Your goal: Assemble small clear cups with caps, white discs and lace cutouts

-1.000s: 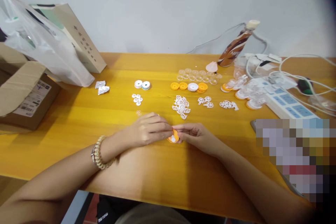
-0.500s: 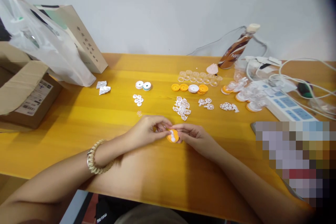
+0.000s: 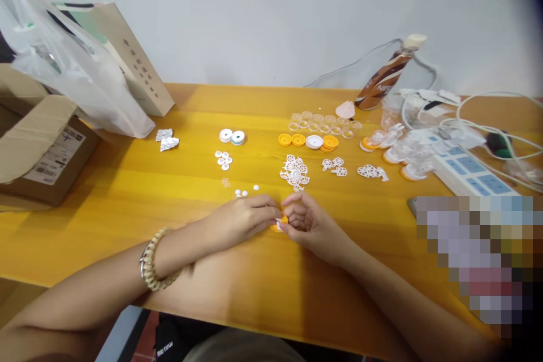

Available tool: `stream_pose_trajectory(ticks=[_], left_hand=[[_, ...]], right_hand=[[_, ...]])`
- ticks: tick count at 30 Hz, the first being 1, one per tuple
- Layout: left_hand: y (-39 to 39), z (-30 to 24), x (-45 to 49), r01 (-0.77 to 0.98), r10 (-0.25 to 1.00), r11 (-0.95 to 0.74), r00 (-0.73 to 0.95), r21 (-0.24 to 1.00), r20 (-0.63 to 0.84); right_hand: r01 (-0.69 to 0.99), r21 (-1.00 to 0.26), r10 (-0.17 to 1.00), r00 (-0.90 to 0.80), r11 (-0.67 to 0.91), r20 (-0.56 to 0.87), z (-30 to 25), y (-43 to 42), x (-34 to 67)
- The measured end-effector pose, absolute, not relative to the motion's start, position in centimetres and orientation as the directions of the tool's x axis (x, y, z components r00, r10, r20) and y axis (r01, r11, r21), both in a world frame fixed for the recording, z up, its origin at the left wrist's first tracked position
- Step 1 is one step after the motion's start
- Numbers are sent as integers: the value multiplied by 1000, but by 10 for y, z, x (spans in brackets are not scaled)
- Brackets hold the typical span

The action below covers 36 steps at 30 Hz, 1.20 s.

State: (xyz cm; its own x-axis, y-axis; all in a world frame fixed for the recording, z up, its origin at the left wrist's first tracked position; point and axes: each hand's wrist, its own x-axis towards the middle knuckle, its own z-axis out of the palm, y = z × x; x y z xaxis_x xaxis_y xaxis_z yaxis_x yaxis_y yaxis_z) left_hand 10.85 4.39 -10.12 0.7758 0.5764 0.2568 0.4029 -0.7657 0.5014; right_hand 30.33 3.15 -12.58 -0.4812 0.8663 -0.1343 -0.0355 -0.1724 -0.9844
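My left hand (image 3: 241,218) and my right hand (image 3: 307,223) meet at the middle of the yellow wooden table (image 3: 127,192). Together they pinch a small orange disc (image 3: 279,223) with a white piece on it, mostly hidden by the fingertips. Both hands have their fingers closed on it. A beaded bracelet (image 3: 155,260) sits on my left wrist. Three tiny white dots (image 3: 245,191) lie just beyond my left hand. A pile of white lattice pieces (image 3: 294,172) lies a short way past the hands.
Orange and white discs (image 3: 309,140) and clear rings (image 3: 321,123) lie further back. A brown bottle (image 3: 384,80), a power strip (image 3: 460,167) and cables are at the right. A cardboard box (image 3: 40,147), a plastic bag (image 3: 72,76) and foil scraps (image 3: 166,139) are at the left.
My left hand shifted slightly toward me, uncovering the small white dots on the table. My right fingers curled more tightly over the orange disc, hiding most of it.
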Motion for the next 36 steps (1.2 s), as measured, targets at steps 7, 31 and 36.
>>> stream_pose_trajectory(ticks=[7,31,36], left_hand=[[42,-103,103,417,447,-894,846,162,290],[51,-100,99,211,138,-966,907,-148,397],[51,-99,98,228,149,-960,908,-162,391]], right_hand=[[0,-978,868,-461,-209,-185,-127,33,304],[-57,-945,811,-532,-323,-245,-124,35,307],[-56,-949,817,-526,-310,-236,-124,34,308]])
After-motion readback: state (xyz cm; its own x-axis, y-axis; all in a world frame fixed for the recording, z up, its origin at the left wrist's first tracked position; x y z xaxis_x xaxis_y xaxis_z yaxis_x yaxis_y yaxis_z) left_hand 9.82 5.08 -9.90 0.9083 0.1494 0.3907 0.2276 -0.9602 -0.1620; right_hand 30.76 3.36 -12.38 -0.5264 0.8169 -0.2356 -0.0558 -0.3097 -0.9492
